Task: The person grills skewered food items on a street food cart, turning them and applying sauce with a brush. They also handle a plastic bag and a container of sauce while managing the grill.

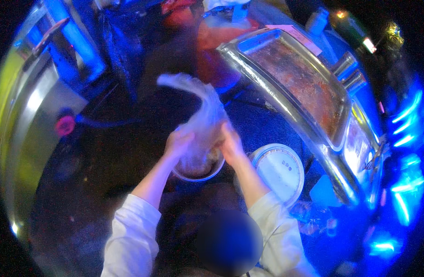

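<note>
A pale, translucent plastic bag or sheet (206, 114), blurred by motion, hangs between my hands above a round container (198, 179). Its far end curls away up and to the left. My left hand (180, 141) closes on the left side of the plastic, near the container's rim. On the right side, my right hand (231, 142) grips it too, its fingers partly hidden by the plastic. Some brownish or pale contents show dimly inside the container; what they are cannot be told.
Right of my right forearm stands a bucket with a white lid (279, 173). Beyond it runs a steel counter (281, 100) with a large tray (331, 143) of reddish-brown contents. An orange tub (215, 52) stands ahead. A metal surface (35, 114) curves along the left.
</note>
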The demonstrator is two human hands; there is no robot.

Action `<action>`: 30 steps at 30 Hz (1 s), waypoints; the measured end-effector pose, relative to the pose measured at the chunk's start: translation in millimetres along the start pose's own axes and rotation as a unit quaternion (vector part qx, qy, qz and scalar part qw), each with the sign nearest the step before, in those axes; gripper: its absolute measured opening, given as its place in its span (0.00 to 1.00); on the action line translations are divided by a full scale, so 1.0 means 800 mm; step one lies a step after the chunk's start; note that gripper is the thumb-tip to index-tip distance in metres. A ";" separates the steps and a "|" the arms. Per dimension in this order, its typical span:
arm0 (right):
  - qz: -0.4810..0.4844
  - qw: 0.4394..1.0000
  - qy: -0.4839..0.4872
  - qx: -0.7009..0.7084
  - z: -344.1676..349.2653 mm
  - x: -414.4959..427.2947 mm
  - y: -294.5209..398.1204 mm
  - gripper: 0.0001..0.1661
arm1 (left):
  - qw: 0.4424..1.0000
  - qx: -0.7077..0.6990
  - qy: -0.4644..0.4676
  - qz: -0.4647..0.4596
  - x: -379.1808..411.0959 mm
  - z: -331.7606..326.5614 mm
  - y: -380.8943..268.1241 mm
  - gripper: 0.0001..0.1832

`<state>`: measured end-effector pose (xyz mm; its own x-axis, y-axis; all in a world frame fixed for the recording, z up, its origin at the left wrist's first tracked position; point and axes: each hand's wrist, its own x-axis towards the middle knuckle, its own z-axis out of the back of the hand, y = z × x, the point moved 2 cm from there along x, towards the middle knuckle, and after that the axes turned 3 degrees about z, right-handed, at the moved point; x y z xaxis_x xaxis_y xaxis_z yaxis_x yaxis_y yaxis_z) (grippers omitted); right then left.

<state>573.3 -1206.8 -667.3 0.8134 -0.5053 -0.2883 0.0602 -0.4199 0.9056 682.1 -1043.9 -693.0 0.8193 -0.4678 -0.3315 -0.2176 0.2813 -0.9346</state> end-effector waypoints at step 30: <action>0.451 0.491 0.352 -0.657 -0.141 -0.043 0.067 0.11 | 0.958 0.265 0.031 -0.100 -0.112 0.126 -0.142 0.08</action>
<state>614.2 -1126.7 -573.8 0.8230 0.5407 0.1741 -0.5625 0.8185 0.1173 687.2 -949.5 -544.4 0.7802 -0.6005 -0.1751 0.2540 0.5601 -0.7885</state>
